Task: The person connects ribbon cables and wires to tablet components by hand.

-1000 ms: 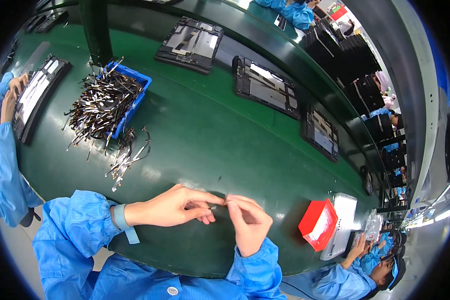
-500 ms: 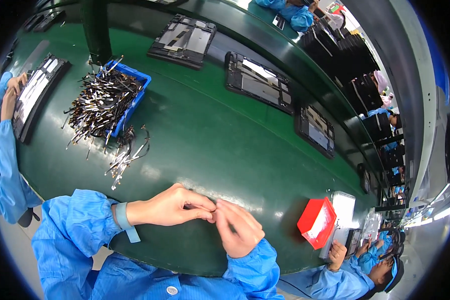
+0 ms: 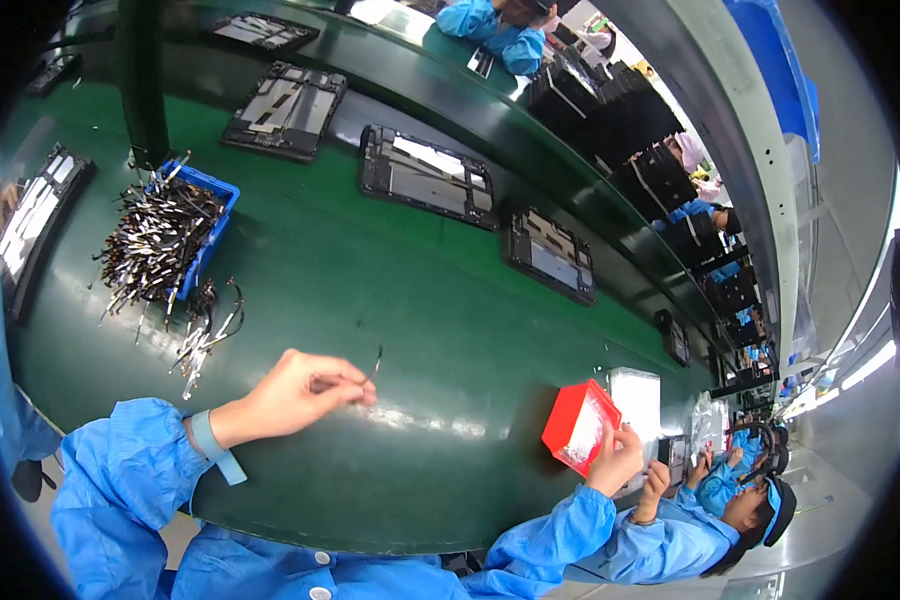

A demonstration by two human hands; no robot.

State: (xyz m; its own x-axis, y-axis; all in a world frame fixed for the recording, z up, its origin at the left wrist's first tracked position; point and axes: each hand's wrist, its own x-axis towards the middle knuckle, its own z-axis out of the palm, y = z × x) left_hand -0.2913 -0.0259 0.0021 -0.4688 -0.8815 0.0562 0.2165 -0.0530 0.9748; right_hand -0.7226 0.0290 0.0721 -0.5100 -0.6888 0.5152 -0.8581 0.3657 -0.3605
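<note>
My left hand [image 3: 305,392] is closed in a pinch over the table. A thin, dark flex cable [image 3: 378,362] stands up from its fingertips. Over at the right, my right hand [image 3: 616,462] reaches to the near edge of a red bin [image 3: 567,425]. Its thumb and forefinger look slightly apart, and I make out nothing between them. Small clear or whitish bits [image 3: 594,420] lie in the bin. A blue tray [image 3: 202,250] at the left is heaped with flex cables [image 3: 160,235], and a loose bunch of cables [image 3: 202,335] lies beside it.
Tablet-like housings [image 3: 425,178] lie along the back of the green table [image 3: 300,250]. A dark post [image 3: 142,90] rises behind the blue tray. Right of the bin, a co-worker's hand [image 3: 652,492] is close to mine. Another co-worker's sleeve [image 3: 5,370] is at the left edge.
My hands have parted. The right one has moved from the left fingertips to the red bin, while the left keeps its pinch, the cable now visible. The whole view has shifted.
</note>
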